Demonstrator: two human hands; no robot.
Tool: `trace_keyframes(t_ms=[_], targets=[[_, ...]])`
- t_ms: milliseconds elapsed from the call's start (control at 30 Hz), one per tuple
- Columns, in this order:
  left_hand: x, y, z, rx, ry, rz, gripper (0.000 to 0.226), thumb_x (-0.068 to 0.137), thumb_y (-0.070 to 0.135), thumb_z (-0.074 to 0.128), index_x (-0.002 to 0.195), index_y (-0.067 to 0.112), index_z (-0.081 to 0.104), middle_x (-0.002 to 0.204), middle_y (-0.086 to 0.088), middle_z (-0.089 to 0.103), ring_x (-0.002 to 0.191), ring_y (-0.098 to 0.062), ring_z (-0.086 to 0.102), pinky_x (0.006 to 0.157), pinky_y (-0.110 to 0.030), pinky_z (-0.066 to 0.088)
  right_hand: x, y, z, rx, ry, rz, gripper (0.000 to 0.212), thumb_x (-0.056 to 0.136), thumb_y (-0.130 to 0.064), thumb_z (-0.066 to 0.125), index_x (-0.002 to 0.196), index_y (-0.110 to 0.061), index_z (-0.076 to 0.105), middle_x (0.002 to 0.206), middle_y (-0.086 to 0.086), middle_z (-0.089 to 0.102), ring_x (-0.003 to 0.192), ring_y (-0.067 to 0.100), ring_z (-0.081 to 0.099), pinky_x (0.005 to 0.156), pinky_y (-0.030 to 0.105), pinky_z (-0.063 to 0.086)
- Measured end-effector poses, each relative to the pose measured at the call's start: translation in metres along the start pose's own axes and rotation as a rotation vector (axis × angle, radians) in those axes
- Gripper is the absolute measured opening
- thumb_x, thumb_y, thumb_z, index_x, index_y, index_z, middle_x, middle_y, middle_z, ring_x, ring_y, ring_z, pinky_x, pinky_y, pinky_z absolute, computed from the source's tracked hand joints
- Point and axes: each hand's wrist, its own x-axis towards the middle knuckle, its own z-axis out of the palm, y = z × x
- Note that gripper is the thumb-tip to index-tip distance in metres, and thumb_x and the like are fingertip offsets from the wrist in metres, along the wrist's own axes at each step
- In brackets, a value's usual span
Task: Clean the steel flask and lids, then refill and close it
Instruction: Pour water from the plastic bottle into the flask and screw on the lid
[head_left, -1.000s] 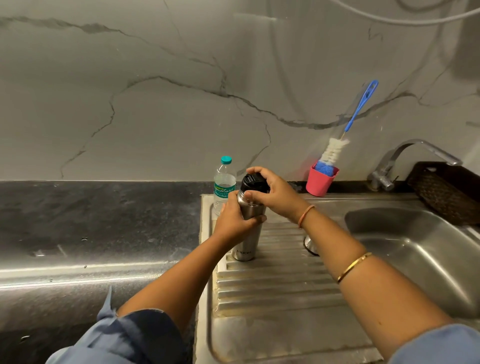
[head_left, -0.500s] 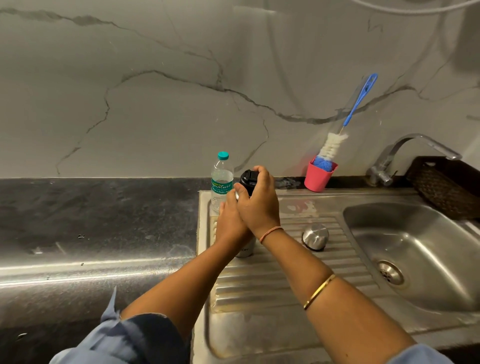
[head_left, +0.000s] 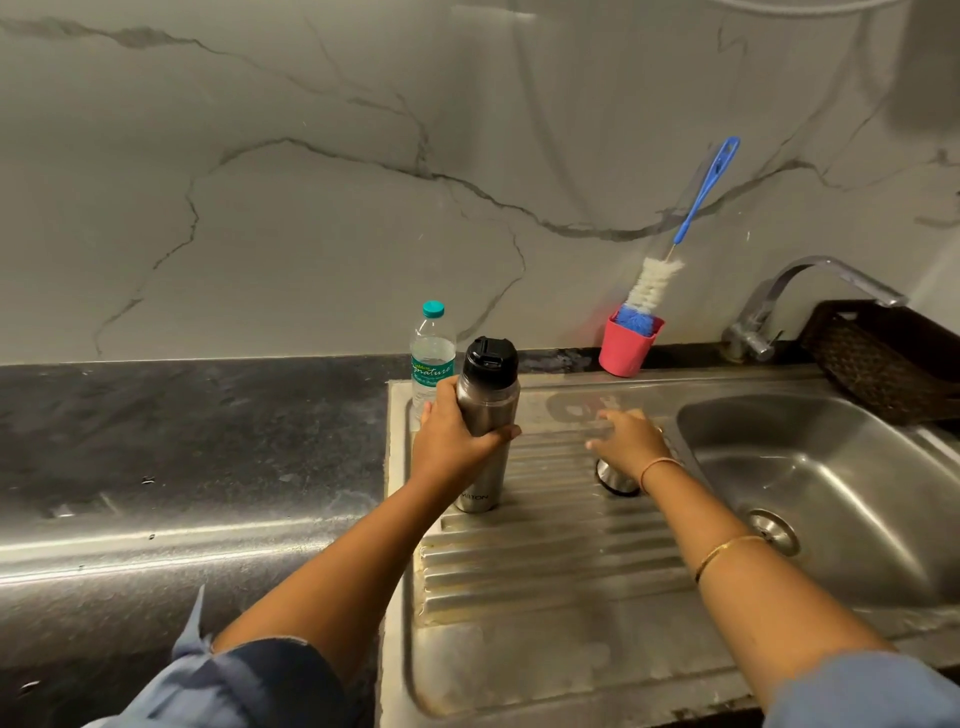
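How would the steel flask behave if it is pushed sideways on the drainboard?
The steel flask is tall and narrow and stands on a ridged drainboard, so it would probably tip rather than slide. Its smooth metal wall may be slippery; the left hand wraps round it.

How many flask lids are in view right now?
2: black lid on the steel flask; steel cap on the drainboard, partly covered by the right hand.

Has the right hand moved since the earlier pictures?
Yes. The right hand left the black lid and went rightward toward the sink basin, over the steel cap.
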Motion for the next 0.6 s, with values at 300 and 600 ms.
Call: trace_keyframes(t_ms=[300, 600], targets=[[-0.001, -0.001, -0.002, -0.031, -0.017, 0.009, 0.067, 0.066, 0.041, 0.081, 0.116, 0.036, 0.036, 0.121, 0.001, 0.055, 0.110, -0.020, 0.054, 0.092, -0.045, 0.052, -0.005, 0.017, 0.019, 0.002, -0.049, 0.065, 0.045, 0.088, -0.021, 0.050, 0.132, -0.022, 0.050, 0.137, 0.018, 0.038, 0.117, 0.039, 0.049, 0.102, 0.036, 0.040], [-0.002, -0.001, -0.003, -0.035, -0.020, 0.005, 0.068, 0.064, 0.042, 0.082, 0.114, 0.038, 0.036, 0.117, 0.003, 0.055, 0.108, -0.019, 0.055, 0.091, -0.045, 0.052, -0.040, -0.093, -0.091, 0.547, -0.020, -0.358, 0.050, 0.075, -0.012, 0.075, 0.120, -0.015, 0.053, 0.114, 0.007, 0.056, 0.106, 0.027, 0.057, 0.089, 0.038, 0.052]])
